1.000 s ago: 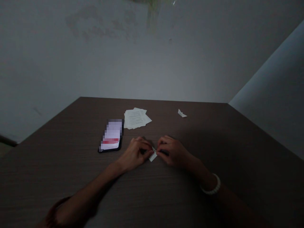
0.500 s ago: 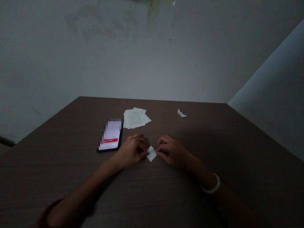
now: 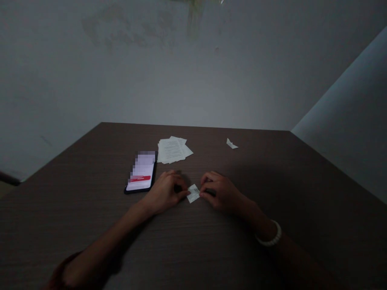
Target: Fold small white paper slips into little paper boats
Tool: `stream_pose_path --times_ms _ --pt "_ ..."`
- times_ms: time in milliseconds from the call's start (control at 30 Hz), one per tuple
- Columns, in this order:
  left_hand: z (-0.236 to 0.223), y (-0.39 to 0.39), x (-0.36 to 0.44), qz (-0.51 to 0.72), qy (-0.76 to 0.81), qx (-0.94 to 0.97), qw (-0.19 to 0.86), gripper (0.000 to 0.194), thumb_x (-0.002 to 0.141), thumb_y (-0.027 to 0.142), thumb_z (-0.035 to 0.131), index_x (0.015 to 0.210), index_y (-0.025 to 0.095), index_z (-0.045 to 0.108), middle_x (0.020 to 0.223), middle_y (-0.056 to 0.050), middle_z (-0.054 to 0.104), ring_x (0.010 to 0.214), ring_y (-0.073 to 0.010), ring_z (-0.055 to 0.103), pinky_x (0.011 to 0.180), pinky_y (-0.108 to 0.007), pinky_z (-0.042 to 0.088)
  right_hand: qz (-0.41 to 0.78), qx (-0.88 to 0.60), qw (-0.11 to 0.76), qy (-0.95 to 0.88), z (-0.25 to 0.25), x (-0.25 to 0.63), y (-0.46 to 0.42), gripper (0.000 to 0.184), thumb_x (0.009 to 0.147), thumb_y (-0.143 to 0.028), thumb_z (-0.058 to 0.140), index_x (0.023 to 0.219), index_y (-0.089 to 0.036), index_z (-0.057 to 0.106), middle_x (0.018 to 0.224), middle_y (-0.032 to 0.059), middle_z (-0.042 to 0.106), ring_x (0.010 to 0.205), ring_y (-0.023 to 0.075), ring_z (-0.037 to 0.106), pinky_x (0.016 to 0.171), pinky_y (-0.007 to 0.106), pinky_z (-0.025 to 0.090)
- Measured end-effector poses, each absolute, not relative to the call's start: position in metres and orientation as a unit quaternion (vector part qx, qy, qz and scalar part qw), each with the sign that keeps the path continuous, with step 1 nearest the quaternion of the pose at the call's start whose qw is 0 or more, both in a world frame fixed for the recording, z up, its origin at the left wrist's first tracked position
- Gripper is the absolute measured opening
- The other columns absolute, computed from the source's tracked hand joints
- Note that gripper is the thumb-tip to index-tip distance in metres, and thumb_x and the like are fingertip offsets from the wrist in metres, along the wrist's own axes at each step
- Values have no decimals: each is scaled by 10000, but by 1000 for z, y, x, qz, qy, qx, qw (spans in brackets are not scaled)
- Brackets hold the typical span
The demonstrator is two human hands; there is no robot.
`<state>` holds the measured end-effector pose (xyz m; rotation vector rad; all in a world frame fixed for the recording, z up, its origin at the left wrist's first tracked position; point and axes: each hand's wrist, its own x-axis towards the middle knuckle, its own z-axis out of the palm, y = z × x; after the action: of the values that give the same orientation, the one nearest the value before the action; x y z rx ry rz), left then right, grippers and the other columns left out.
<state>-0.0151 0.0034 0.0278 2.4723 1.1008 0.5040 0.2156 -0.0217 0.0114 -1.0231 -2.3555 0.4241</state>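
Note:
A small folded piece of white paper (image 3: pixel 193 193) lies on the dark wooden table (image 3: pixel 193 241) between my hands. My left hand (image 3: pixel 165 191) pinches its left edge with curled fingers. My right hand (image 3: pixel 218 190) pinches its right edge, fingers closed. A pale beaded bracelet (image 3: pixel 269 237) circles my right wrist. Both hands rest low on the tabletop, near its middle.
A phone (image 3: pixel 141 174) with a lit screen lies left of my left hand. Behind it sits a small stack of printed paper sheets (image 3: pixel 173 149). A little folded paper shape (image 3: pixel 231 143) stands at the back right. Grey walls close in behind and to the right.
The paper piece has turned from a narrow edge-on strip to a flatter, squarish shape. My left hand shifted slightly left. The right hand has hardly moved.

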Motion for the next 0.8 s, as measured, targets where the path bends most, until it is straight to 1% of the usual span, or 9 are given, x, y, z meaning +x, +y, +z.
stream_pose_path --times_ms 167,333,433,533,667,800 --pt "31 3 -15 163 400 881 192 111 815 276 687 753 200 739 720 -33 674 743 -203 573 729 -348 415 157 -383 258 -873 13 215 -22 30 846 -181 662 821 -183 678 965 56 603 908 180 559 822 319 456" --pt "30 2 -13 166 393 882 200 166 832 282 657 707 208 738 683 -27 679 711 -192 580 797 -370 441 154 -395 252 -870 14 214 -22 41 855 -180 640 826 -184 670 967 55 600 893 177 557 813 322 454" --pt "27 2 -13 174 406 877 192 153 822 273 652 711 213 740 678 -25 678 704 -191 582 817 -383 450 147 -404 255 -866 12 213 -22 63 869 -191 624 819 -180 660 963 56 598 897 179 553 810 322 452" --pt "24 2 -13 176 425 869 183 133 814 273 657 736 213 747 720 -41 679 738 -206 590 834 -406 450 138 -411 259 -863 11 211 -22 77 873 -195 620 803 -175 644 954 56 604 892 179 549 810 324 450" --pt "21 1 -12 170 445 863 170 143 819 304 653 768 209 747 781 -64 674 786 -230 585 782 -400 451 128 -424 259 -859 10 208 -23 72 867 -192 625 798 -171 628 953 62 610 890 183 549 801 328 447" --pt "21 0 -10 182 440 866 153 150 807 308 648 744 200 731 766 -62 663 786 -223 567 727 -362 441 119 -440 266 -850 9 206 -23 98 863 -218 641 775 -177 620 929 57 611 870 182 548 786 330 440"
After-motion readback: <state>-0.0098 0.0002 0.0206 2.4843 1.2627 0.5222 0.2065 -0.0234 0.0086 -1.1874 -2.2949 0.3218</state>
